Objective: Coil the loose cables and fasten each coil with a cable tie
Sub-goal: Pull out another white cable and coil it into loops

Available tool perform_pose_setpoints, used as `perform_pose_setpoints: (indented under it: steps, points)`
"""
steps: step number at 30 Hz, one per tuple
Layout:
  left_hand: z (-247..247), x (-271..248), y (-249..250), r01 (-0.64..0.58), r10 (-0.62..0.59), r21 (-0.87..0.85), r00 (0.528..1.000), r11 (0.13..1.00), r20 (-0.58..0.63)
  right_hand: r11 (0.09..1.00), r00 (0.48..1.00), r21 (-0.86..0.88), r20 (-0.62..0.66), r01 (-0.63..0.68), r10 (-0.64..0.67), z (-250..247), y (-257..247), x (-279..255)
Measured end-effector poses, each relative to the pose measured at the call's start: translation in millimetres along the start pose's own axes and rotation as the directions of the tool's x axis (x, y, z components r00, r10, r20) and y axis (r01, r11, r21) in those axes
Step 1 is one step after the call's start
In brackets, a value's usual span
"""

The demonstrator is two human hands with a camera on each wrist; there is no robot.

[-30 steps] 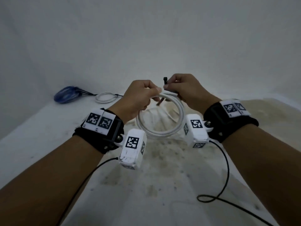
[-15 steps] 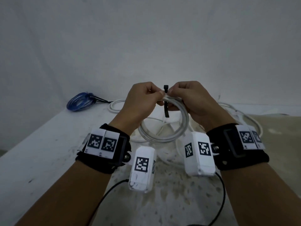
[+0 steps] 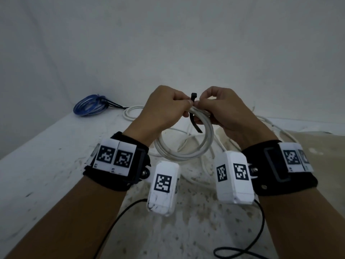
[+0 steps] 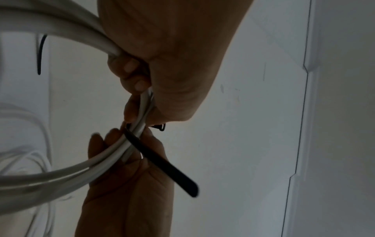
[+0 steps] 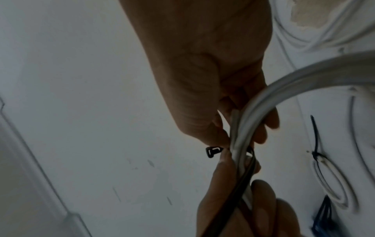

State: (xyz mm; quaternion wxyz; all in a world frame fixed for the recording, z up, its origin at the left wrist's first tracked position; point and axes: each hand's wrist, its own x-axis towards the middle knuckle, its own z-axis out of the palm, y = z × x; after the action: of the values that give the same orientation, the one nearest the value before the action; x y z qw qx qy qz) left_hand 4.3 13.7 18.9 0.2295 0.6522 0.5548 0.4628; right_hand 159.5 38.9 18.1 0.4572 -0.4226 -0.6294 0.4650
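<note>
A plain grey-white wall stands behind a white, stained counter (image 3: 46, 165) that runs away from the viewer. Loose white cables (image 3: 188, 139) sprawl across its middle. Towards the far left lie a tied white coil (image 3: 130, 114) and, beside it, a blue coil (image 3: 87, 107) bound with black ties.

Above the counter, both hands hold a white cable coil (image 3: 186, 154) upright in the air, its loop hanging down between the wrists. The left hand (image 3: 164, 111) has its fingers curled round the top of the coil, thumb pressed against the strands. The right hand (image 3: 222, 111) meets it from the other side, fingers bent round the same bundle and pinching there.

A black cable tie (image 3: 195, 116) crosses the top of the coil between the two hands. Its square head (image 3: 193, 95) sticks up above the knuckles; its tail hangs loose below, slanting down inside the loop. In the left wrist view the tie (image 4: 162, 162) wraps round the strands, its free end pointing outward.
</note>
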Motion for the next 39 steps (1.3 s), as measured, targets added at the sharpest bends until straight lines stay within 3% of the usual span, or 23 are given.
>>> perform_pose_setpoints:
  steps: [2, 4, 6, 8, 9, 11, 13, 15, 17, 21, 25, 30, 35, 39]
  points:
    - [-2, 2, -1, 0.043, -0.044, -0.033, 0.999, 0.999, -0.024, 0.98, 0.998, -0.193, -0.028, 0.045, -0.051, -1, 0, 4]
    - [-6, 3, -1, 0.094, -0.101, -0.098, 0.992, 0.991, -0.069, 0.84, 0.971, -0.509, -0.032, 0.187, -0.236, -7, -5, 7]
    - [-13, 4, 0, 0.13, -0.148, -0.164, 0.983, 0.978, -0.106, 0.638, 0.927, -0.686, 0.156, 0.35, -0.34, -9, -13, 3]
    - [-18, 4, -1, 0.148, -0.173, -0.185, 0.977, 0.971, -0.126, 0.556, 0.893, -0.699, 0.33, 0.449, -0.305, -3, -21, -3]
    - [-19, 3, -1, 0.148, -0.175, -0.19, 0.976, 0.971, -0.133, 0.55, 0.871, -0.676, 0.363, 0.49, -0.33, 3, -23, -5]
    - [-19, 3, -2, 0.145, -0.173, -0.202, 0.976, 0.969, -0.132, 0.597, 0.831, -0.584, 0.31, 0.55, -0.463, 16, -21, -7]
    - [-19, 2, -1, 0.135, -0.161, -0.215, 0.981, 0.967, -0.108, 0.718, 0.836, -0.451, 0.137, 0.531, -0.532, 25, -18, -5]
    - [-18, 2, 0, 0.133, -0.159, -0.225, 0.982, 0.965, -0.101, 0.804, 0.859, -0.37, -0.028, 0.466, -0.511, 27, -14, -2]
    - [-14, 3, 3, 0.131, -0.157, -0.23, 0.983, 0.964, -0.099, 0.763, 0.856, -0.493, -0.067, 0.418, -0.512, 27, -12, 1]
    - [-5, 2, 4, 0.153, -0.172, -0.164, 0.98, 0.975, -0.105, 0.599, 0.897, -0.726, 0.055, 0.338, -0.439, 26, -13, 0]
    - [-7, 2, 3, 0.185, -0.212, -0.21, 0.971, 0.96, -0.114, 0.654, 0.868, -0.686, -0.067, 0.318, -0.492, 23, -13, -1]
    - [-9, 3, 1, 0.194, -0.221, -0.176, 0.964, 0.965, -0.149, 0.668, 0.906, -0.676, 0.001, 0.313, -0.424, 29, -14, -3]
    - [-7, 5, -1, 0.183, -0.199, -0.111, 0.968, 0.977, -0.154, 0.654, 0.848, -0.68, -0.089, 0.331, -0.522, 27, -13, -3]
    - [-7, 5, -2, 0.187, -0.204, -0.109, 0.965, 0.976, -0.165, 0.672, 0.842, -0.658, -0.105, 0.34, -0.529, 27, -13, -4]
